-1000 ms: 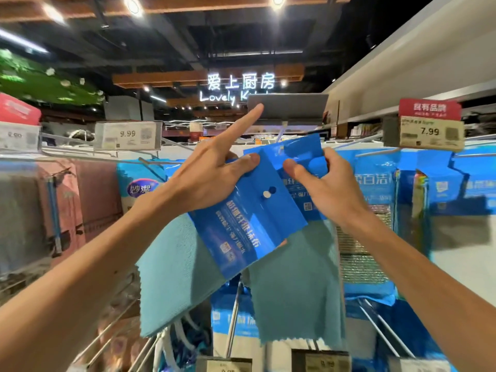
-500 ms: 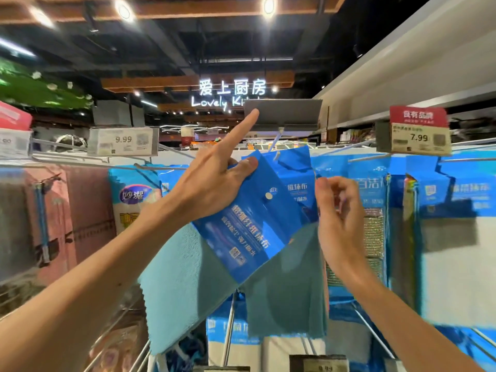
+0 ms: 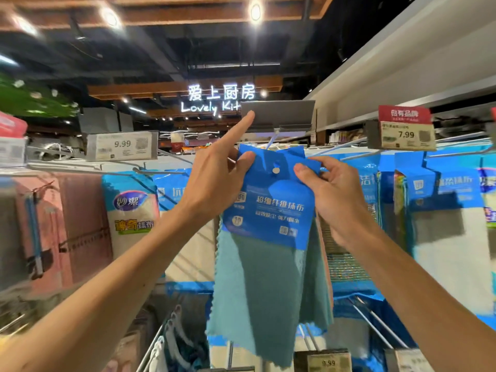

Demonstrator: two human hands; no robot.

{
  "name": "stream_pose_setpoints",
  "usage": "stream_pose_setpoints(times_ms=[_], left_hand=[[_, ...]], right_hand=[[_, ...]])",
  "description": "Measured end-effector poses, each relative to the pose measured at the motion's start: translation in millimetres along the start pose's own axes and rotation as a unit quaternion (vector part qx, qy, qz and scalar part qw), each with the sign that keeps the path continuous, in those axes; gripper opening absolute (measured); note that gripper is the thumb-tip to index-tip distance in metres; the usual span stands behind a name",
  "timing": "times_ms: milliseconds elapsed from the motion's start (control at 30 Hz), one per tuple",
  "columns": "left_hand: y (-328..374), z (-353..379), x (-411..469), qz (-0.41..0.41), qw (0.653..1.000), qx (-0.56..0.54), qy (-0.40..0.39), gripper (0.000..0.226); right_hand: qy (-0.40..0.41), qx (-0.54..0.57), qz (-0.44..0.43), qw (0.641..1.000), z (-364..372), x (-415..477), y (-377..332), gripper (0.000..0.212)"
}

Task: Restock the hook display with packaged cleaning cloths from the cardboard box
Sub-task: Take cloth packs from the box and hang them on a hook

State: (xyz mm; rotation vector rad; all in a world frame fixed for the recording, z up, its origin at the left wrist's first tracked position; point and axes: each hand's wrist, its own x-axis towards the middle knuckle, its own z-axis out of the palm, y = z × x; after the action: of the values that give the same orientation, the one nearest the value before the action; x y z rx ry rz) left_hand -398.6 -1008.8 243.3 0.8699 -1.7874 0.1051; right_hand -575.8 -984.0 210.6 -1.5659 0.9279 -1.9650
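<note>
Before the hook display [image 3: 271, 140], both hands [image 3: 214, 181] [image 3: 332, 194] pinch a blue-carded teal cleaning cloth [image 3: 268, 237] hanging upright.

Dark ceiling [image 3: 150, 57], wooden beams [image 3: 188, 16], round spotlights [image 3: 255, 12], glowing neon sign [image 3: 221, 93].

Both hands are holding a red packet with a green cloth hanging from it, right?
Not quite: the head view shows the packet is blue, not red. The left hand and right hand both pinch its top, green cloth hanging below.
</note>
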Motion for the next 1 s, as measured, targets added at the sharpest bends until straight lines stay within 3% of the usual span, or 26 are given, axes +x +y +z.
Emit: stream_pose_setpoints(times_ms=[200, 367, 500, 567, 633, 733, 833, 1000], left_hand=[[1.1, 8.8, 2.1, 0.002, 0.995, 0.08, 0.062, 0.06], [-2.2, 19.7, 2.8, 0.007, 0.988, 0.124, 0.089, 0.062], [-4.9, 26.3, 4.0, 0.019, 0.985, 0.13, 0.112, 0.064], [-11.3, 29.7, -2.1, 0.053, 0.982, 0.133, 0.12, 0.063], [-20.4, 33.9, -13.7, 0.074, 0.982, 0.131, 0.111, 0.065], [-35.5, 42.4, -41.5, 0.044, 0.993, 0.068, 0.089, 0.075], [-51.7, 53.7, -60.3, 0.029, 0.996, 0.032, 0.076, 0.077], [-65.6, 71.1, -49.6, -0.017, 0.998, 0.015, 0.058, 0.067]], right_hand=[[-0.052, -0.049, 0.029, 0.997, -5.7, 26.2, -14.0, 0.005], [-0.05, -0.062, 0.038, 0.996, -7.1, 40.9, -10.4, 0.008], [-0.018, -0.097, 0.068, 0.993, -5.7, 53.2, -7.1, 0.027], [0.037, -0.156, 0.028, 0.987, -5.9, 51.9, 2.7, 0.034], [0.11, -0.227, -0.083, 0.964, -9.5, 39.4, 18.8, 0.034], [0.104, -0.26, -0.192, 0.941, -15.2, 4.5, 53.8, 0.045], [0.078, -0.296, -0.201, 0.931, -14.4, -12.5, 85.3, 0.056], [0.082, -0.299, -0.157, 0.938, -6.7, 2.8, 87.6, 0.047]])
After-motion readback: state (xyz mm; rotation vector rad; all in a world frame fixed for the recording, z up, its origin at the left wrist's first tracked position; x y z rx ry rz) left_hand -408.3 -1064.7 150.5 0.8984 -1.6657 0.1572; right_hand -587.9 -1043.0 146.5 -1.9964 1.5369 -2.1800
